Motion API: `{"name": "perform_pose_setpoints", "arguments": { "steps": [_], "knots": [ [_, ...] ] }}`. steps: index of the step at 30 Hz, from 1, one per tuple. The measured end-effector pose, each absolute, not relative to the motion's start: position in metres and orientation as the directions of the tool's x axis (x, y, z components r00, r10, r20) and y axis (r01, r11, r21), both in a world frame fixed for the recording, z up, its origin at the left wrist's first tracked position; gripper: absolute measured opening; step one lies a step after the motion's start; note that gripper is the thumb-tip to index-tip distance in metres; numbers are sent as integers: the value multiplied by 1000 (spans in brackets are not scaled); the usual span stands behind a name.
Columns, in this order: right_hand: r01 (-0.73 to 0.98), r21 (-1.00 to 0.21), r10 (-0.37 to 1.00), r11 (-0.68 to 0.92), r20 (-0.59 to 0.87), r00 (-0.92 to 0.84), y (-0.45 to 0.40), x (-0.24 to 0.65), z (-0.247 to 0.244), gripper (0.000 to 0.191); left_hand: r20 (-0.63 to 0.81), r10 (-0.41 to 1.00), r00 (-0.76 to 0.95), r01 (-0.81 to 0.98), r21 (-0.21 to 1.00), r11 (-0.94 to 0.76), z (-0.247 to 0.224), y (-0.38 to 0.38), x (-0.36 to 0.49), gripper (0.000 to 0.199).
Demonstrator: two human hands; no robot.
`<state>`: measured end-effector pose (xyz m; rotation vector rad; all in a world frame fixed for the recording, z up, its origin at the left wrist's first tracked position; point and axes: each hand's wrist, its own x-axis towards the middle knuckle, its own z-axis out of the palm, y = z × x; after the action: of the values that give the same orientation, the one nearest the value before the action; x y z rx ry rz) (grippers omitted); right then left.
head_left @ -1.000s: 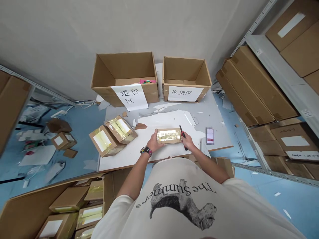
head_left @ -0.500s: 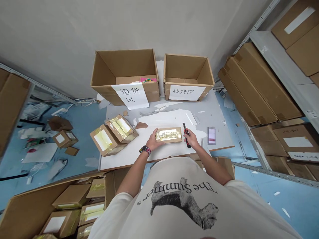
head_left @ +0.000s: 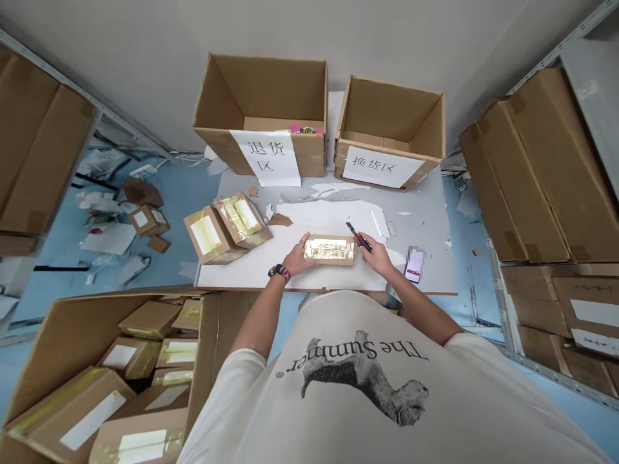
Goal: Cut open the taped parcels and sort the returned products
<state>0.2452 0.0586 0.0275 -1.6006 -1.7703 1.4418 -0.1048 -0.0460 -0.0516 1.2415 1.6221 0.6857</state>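
Brown taped parcel (head_left: 329,250), uncut so far, is pressed by the left hand's (head_left: 298,256) spread grip; a box cutter (head_left: 358,237) is pinched by the right hand (head_left: 377,258).

I read the tabletop (head_left: 430,219) as grey, partly covered by a torn white sheet (head_left: 251,270). Far edge: two open cardboard boxes (head_left: 261,116) (head_left: 389,129), each bearing a paper sign. Left of centre: two touching taped parcels (head_left: 227,229). Centre: one taped parcel (head_left: 329,249). Right: a smartphone (head_left: 414,265), display blurred.
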Motion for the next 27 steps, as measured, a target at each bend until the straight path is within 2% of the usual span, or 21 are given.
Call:
{"name": "perform_pose_setpoints", "arguments": {
  "steps": [4,8,12,15,18,27],
  "knots": [
    [611,-772,804,174,-247,-541,60,228,41,68,-343,939,26,282,904,322,-57,-41,-113,136],
    [699,-588,662,407,-338,-669,60,196,56,64,-322,943,81,225,928,298,-59,-34,-120,136],
    [692,-430,570,580,-393,-722,64,165,68,60,-322,941,100,252,924,289,-60,-29,-124,134],
    [668,-381,539,639,-398,-742,69,150,74,53,-338,935,107,270,915,299,-60,-26,-126,134],
    [642,-381,515,665,-389,-764,75,143,79,48,-355,927,120,267,911,315,-61,-24,-127,135],
    [598,-378,460,707,-396,-794,79,137,79,49,-350,927,137,253,917,308,-62,-29,-124,140]
  ]
}}
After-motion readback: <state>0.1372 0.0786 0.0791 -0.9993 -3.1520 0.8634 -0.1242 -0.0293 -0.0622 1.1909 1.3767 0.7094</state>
